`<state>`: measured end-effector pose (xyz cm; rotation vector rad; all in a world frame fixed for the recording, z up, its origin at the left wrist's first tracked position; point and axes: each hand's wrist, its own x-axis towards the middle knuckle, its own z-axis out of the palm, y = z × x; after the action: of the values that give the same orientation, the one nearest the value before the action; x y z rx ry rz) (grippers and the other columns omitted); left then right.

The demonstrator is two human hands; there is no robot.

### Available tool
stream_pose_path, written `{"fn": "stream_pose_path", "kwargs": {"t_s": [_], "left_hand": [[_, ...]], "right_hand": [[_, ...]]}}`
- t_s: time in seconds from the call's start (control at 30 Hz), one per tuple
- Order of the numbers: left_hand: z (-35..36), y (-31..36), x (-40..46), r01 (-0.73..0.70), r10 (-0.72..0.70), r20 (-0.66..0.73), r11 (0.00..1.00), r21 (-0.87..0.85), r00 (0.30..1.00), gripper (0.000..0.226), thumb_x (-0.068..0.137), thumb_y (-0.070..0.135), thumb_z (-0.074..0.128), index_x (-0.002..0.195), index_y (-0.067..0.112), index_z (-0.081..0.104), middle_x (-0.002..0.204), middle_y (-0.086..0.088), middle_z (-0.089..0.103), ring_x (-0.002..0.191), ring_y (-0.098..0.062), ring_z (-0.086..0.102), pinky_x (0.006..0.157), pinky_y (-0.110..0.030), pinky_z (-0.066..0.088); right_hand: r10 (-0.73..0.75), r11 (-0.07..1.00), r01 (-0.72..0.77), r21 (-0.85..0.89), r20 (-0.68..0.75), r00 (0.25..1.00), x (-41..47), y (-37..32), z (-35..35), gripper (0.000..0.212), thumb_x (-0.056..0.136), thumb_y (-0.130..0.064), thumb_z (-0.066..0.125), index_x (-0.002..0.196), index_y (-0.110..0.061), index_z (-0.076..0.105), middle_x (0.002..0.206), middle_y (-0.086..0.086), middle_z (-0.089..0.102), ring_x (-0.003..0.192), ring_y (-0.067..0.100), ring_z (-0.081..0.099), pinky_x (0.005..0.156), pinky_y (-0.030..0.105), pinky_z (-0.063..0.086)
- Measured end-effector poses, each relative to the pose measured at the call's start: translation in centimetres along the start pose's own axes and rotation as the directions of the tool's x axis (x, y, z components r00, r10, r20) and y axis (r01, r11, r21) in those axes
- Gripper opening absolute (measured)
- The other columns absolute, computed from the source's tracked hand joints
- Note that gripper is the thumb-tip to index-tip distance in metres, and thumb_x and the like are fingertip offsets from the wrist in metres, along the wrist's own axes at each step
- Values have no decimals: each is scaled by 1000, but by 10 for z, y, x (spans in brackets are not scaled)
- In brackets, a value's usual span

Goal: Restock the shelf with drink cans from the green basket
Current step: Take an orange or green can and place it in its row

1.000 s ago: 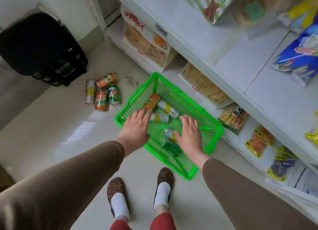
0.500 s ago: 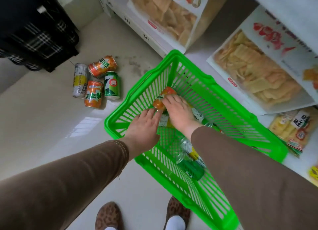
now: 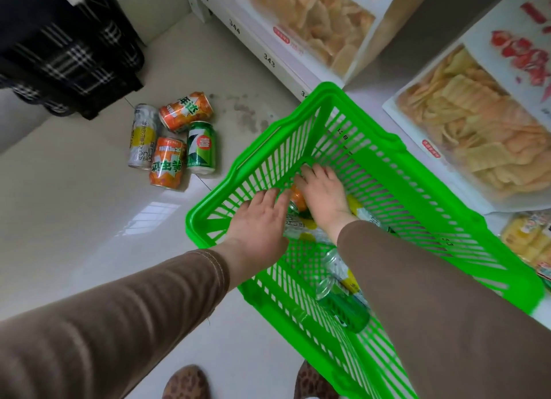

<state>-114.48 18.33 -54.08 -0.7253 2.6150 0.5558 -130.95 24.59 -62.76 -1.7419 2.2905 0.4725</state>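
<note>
Under the right hand [image 3: 323, 194], an orange can [image 3: 298, 200] lies mostly hidden.

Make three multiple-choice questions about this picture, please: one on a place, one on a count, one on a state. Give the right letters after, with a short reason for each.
1. Where is the green can with the red circle?
A. on the floor left of the green basket
B. inside the basket
C. on the shelf

2. How many cans lie together on the floor?
A. two
B. four
C. six

3. What is the right hand doing?
A. hanging idle outside the basket
B. reaching down onto an orange can inside the basket
C. holding a snack bag

Answers:
1 A: it lies on the tiles beside the two orange cans.
2 B: one silver-yellow, two orange and one green.
3 B: its fingers lie over the can, beside the left hand.
</note>
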Motion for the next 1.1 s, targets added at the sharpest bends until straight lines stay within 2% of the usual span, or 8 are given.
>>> {"fn": "stream_pose_path", "kwargs": {"t_s": [0.13, 0.23, 0.4, 0.57, 0.7, 0.8, 0.93, 1.1], "left_hand": [[-26, 3, -18, 53, -53, 4, 999, 5, 999, 93, 86, 47, 61, 155, 16, 7, 154, -7, 25, 141, -27, 25, 114, -41, 29], [-65, 14, -44, 98, -97, 34, 994, -37, 995, 94, 87, 45, 61, 155, 16, 4, 154, -8, 24, 143, -28, 23, 115, -43, 28], [-189, 42, -102, 88, -91, -34, 993, -81, 995, 99, 83, 44, 65, 156, 14, 5, 154, -7, 25, 141, -27, 27, 110, -40, 34], [-346, 74, -174, 14, -37, -187, 992, -128, 982, 100, 76, 43, 70, 154, 14, 14, 146, -5, 35, 132, -26, 36, 105, -38, 39], [-469, 105, -231, -68, 36, -297, 993, -99, 954, 104, 75, 47, 72, 154, 13, 13, 148, -4, 33, 134, -25, 34, 107, -37, 39], [-548, 129, -262, -136, 100, -393, 989, -65, 914, 106, 74, 49, 73, 154, 15, 14, 149, -4, 32, 135, -25, 33, 107, -38, 39], [-623, 161, -282, -195, 194, -480, 980, 50, 855, 108, 71, 52, 74, 154, 15, 16, 148, -5, 34, 133, -27, 35, 105, -39, 40], [-683, 201, -266, -240, 270, -505, 963, 125, 820, 108, 72, 54, 76, 153, 16, 16, 152, -6, 29, 138, -28, 29, 109, -42, 37]], "right_hand": [[176, 893, -137, 428, -52, 983, -33, 0, -39, 70, 77, -15, 80, 140, -21, 50, 141, 0, 54, 133, 24, 44, 107, 43, 42], [378, 593, -305, 745, 78, 923, -68, -3, -95, 76, 69, -23, 89, 135, -26, 51, 131, -2, 59, 123, 20, 51, 99, 39, 47], [521, 273, -368, 889, 184, 833, -137, 10, -239, 65, 65, -35, 91, 118, -27, 54, 112, -5, 65, 106, 18, 61, 82, 27, 43], [594, 209, -302, 930, 125, 795, -203, 24, -416, 57, 65, -42, 89, 108, -34, 53, 105, -12, 65, 103, 14, 64, 82, 29, 47], [630, 180, -212, 960, 53, 775, -254, 37, -554, 64, 61, -47, 86, 114, -30, 56, 112, -8, 68, 103, 18, 67, 94, 42, 53], [662, 194, -144, 970, -21, 749, -287, 49, -639, 77, 58, -53, 84, 126, -32, 52, 119, -9, 67, 106, 14, 66, 97, 40, 52], [699, 219, -38, 975, -130, 703, -323, 67, -718, 73, 53, -58, 80, 115, -41, 46, 115, -14, 66, 106, 9, 64, 93, 37, 52], [763, 206, 32, 978, -180, 621, -341, 113, -769, 67, 55, -54, 83, 110, -34, 50, 103, -15, 68, 94, 0, 65, 84, 31, 54]]}}
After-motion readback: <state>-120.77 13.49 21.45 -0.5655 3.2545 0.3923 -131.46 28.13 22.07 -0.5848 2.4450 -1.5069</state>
